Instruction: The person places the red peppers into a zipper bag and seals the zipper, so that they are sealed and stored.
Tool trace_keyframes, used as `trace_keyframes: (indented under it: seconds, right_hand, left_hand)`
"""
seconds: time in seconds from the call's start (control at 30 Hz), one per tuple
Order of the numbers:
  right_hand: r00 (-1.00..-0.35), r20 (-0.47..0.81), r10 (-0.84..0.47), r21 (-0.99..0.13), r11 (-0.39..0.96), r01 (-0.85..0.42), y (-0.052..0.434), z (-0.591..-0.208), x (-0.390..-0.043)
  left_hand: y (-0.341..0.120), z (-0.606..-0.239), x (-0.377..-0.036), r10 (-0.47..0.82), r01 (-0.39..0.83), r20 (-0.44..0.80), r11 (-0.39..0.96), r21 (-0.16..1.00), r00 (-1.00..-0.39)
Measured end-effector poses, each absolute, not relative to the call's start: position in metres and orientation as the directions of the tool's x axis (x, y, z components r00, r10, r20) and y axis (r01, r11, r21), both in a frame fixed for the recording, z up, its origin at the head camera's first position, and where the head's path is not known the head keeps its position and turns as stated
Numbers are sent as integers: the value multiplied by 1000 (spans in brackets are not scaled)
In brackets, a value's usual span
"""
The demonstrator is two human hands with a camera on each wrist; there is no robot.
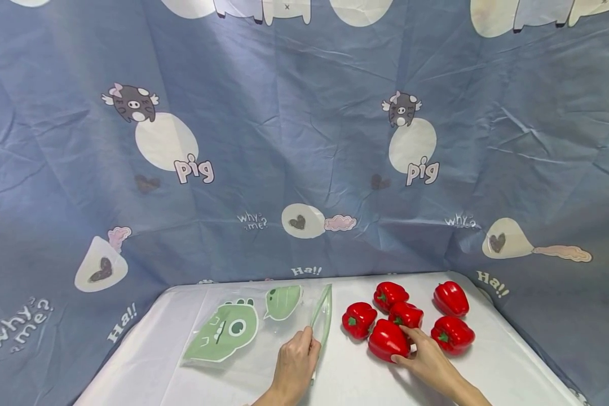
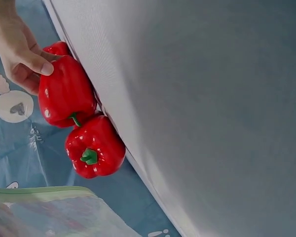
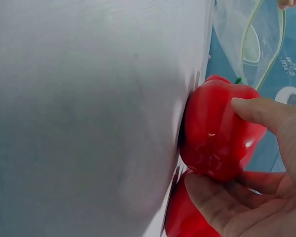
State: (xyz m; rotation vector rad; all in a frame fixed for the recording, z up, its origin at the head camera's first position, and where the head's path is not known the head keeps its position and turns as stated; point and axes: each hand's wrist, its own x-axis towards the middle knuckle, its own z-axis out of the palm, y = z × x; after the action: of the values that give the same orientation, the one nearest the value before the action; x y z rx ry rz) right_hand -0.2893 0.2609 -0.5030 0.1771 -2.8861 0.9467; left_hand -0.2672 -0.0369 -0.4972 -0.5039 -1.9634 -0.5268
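My left hand (image 1: pixel 295 363) pinches the green-edged opening of a clear zip bag (image 1: pixel 264 361), which lies on the table with green cartoon monster prints facing up. The mouth of the bag gapes a little toward the right. My right hand (image 1: pixel 428 361) grips the nearest red bell pepper (image 1: pixel 385 340), thumb on one side and fingers on the other, as the right wrist view of that bell pepper (image 3: pixel 219 128) also shows. Close around it are another bell pepper (image 1: pixel 359 320) to its left and two behind, one bell pepper (image 1: pixel 406 314) partly covered by it.
Farther right lie two more bell peppers, one at the back (image 1: pixel 451 299) and one in front (image 1: pixel 453 335). A white cloth covers the table (image 1: pixel 355 378). Blue printed fabric (image 1: pixel 304 141) hangs behind it and along both sides.
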Motion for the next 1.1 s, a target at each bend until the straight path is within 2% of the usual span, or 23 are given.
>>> trace_keyframes:
  seconds: [0.3, 0.7, 1.1]
  right_hand:
    - [-993, 100, -65, -639, 761, -114, 263, -505, -290]
    - [-990, 132, -47, -745, 654, -130, 267, -506, -291]
    - [-989, 138, -58, -755, 640, -144, 267, -498, -291]
  left_hand:
    - [-38, -498, -268, 121, 558, 900, 816, 150, -419]
    - [-37, -497, -267, 119, 562, 898, 812, 158, -424]
    - [-38, -497, -268, 119, 564, 883, 806, 182, -455]
